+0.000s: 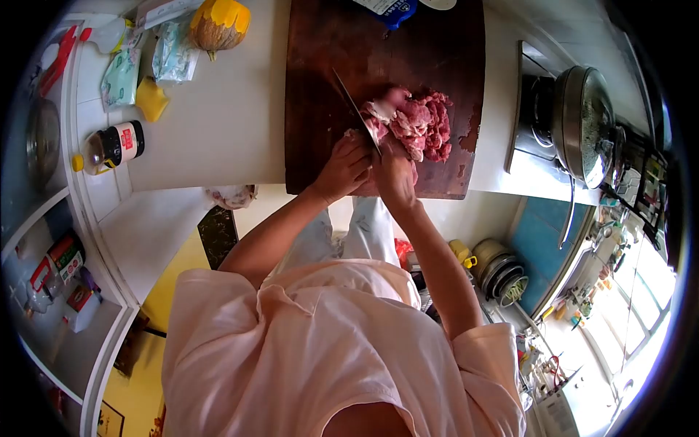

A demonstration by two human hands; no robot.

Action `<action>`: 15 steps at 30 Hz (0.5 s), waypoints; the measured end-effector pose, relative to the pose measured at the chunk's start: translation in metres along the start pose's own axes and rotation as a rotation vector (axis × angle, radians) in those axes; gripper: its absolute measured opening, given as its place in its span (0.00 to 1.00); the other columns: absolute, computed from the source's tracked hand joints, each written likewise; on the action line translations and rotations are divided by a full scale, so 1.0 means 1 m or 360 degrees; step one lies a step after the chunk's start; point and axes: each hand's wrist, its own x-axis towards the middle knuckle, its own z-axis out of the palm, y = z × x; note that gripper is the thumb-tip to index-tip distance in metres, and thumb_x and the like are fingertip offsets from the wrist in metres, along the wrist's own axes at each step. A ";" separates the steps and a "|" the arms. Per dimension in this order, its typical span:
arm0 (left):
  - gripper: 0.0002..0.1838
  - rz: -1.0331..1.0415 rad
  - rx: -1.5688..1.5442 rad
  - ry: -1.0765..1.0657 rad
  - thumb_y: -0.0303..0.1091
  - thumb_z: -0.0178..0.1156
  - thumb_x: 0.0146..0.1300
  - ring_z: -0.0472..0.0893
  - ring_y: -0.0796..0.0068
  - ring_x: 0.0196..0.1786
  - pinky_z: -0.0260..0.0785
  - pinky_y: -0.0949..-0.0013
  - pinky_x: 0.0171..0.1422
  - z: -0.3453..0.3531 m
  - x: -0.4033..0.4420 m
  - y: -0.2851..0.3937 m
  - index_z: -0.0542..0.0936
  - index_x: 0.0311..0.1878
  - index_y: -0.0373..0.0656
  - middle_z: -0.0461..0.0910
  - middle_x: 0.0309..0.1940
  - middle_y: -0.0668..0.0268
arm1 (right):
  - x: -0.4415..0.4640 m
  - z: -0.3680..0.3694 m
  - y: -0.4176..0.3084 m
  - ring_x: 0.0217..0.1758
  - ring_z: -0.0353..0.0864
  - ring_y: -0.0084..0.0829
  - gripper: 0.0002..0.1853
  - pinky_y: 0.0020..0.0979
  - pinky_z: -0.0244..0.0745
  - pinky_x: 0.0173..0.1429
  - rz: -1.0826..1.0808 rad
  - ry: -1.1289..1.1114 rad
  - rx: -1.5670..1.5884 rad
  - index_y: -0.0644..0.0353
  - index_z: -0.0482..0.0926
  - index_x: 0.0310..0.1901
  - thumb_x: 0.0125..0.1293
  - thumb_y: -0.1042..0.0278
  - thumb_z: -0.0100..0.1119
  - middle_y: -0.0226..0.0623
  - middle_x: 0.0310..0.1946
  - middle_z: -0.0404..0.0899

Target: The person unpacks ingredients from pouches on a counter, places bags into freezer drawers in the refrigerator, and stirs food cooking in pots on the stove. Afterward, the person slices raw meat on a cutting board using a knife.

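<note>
A dark wooden cutting board (328,44) lies before me on the counter. My right hand (394,175) is closed round the handle of a kitchen knife (354,105), whose blade points up and left across the board. Beside the blade, on its left, my left hand (345,167) has its fingers curled on a piece of raw meat (352,136), which they partly hide. To the right of the blade sits a pile of cut raw red meat (422,124), close to my right hand. The knife handle is hidden in the grip.
A blue and white package (393,11) rests at the board's far edge. On the left are a cut pumpkin (220,25), a yellow cloth-like item (151,100) and a dark-labelled bottle (113,148). A lidded pan (582,124) stands on the stove at right, its handle jutting toward me.
</note>
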 end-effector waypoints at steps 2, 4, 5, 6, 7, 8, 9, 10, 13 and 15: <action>0.14 -0.0013 -0.0015 -0.0061 0.34 0.60 0.49 0.69 0.59 0.59 0.54 0.51 0.68 -0.001 0.000 0.003 0.78 0.41 0.43 0.74 0.50 0.61 | 0.002 -0.011 -0.006 0.31 0.76 0.57 0.13 0.50 0.70 0.35 0.0113 -0.0060 0.0119 0.60 0.76 0.43 0.65 0.62 0.50 0.56 0.24 0.76; 0.14 -0.0016 -0.0005 -0.0073 0.33 0.60 0.49 0.69 0.58 0.59 0.54 0.51 0.68 -0.005 0.005 0.001 0.78 0.41 0.43 0.73 0.52 0.61 | -0.003 -0.012 0.001 0.30 0.77 0.56 0.13 0.49 0.71 0.33 0.0159 -0.0041 0.0119 0.59 0.76 0.46 0.64 0.63 0.50 0.56 0.25 0.76; 0.14 -0.0028 -0.0003 -0.0072 0.33 0.60 0.49 0.69 0.57 0.59 0.55 0.51 0.67 -0.007 0.003 0.000 0.78 0.41 0.44 0.72 0.53 0.61 | -0.015 -0.015 0.007 0.28 0.76 0.56 0.12 0.49 0.71 0.31 0.0113 -0.0037 0.0130 0.60 0.75 0.44 0.65 0.63 0.50 0.56 0.23 0.76; 0.13 -0.0042 -0.0008 -0.0072 0.32 0.60 0.49 0.69 0.57 0.59 0.56 0.52 0.67 -0.007 0.001 0.001 0.78 0.41 0.44 0.72 0.53 0.61 | -0.035 -0.021 0.017 0.26 0.76 0.56 0.11 0.49 0.70 0.29 0.0074 -0.0036 0.0137 0.61 0.74 0.42 0.66 0.63 0.49 0.56 0.22 0.76; 0.14 -0.0041 -0.0039 -0.0003 0.31 0.62 0.49 0.69 0.55 0.59 0.58 0.51 0.66 -0.007 0.000 0.002 0.78 0.42 0.45 0.71 0.54 0.60 | -0.054 -0.028 0.026 0.24 0.76 0.57 0.11 0.49 0.70 0.26 0.0036 -0.0034 0.0140 0.63 0.73 0.40 0.66 0.62 0.49 0.57 0.20 0.75; 0.15 -0.0041 -0.0068 0.0066 0.30 0.63 0.49 0.69 0.53 0.58 0.60 0.51 0.66 -0.008 -0.001 0.002 0.78 0.43 0.46 0.71 0.54 0.59 | -0.068 -0.033 0.033 0.24 0.76 0.57 0.11 0.49 0.70 0.26 0.0110 -0.0099 0.0136 0.63 0.73 0.39 0.67 0.63 0.49 0.57 0.20 0.75; 0.17 -0.0043 -0.0095 0.0133 0.28 0.65 0.49 0.70 0.52 0.58 0.61 0.51 0.65 -0.009 -0.003 0.003 0.77 0.44 0.47 0.70 0.55 0.58 | -0.078 -0.037 0.038 0.24 0.76 0.56 0.11 0.48 0.69 0.25 0.0184 -0.0166 0.0134 0.63 0.73 0.39 0.68 0.63 0.49 0.57 0.19 0.74; 0.17 -0.0062 -0.0098 0.0117 0.28 0.65 0.49 0.70 0.51 0.58 0.62 0.52 0.64 -0.011 -0.003 0.003 0.78 0.44 0.47 0.70 0.55 0.58 | -0.083 -0.042 0.037 0.24 0.76 0.56 0.11 0.49 0.69 0.25 0.0206 -0.0138 0.0125 0.63 0.73 0.39 0.68 0.63 0.49 0.56 0.19 0.74; 0.15 -0.0108 -0.0101 0.0092 0.30 0.64 0.50 0.70 0.52 0.57 0.64 0.54 0.62 -0.016 -0.003 0.004 0.78 0.44 0.48 0.69 0.56 0.59 | -0.090 -0.059 0.027 0.23 0.75 0.56 0.11 0.50 0.67 0.25 0.0258 -0.0088 0.0110 0.62 0.73 0.37 0.68 0.62 0.50 0.55 0.18 0.74; 0.13 -0.0115 -0.0112 0.0097 0.35 0.60 0.52 0.70 0.53 0.55 0.64 0.56 0.61 -0.013 -0.003 0.003 0.77 0.42 0.47 0.70 0.55 0.60 | -0.093 -0.071 0.016 0.22 0.74 0.56 0.10 0.50 0.66 0.25 0.0297 -0.0099 0.0113 0.62 0.73 0.36 0.68 0.63 0.50 0.55 0.18 0.74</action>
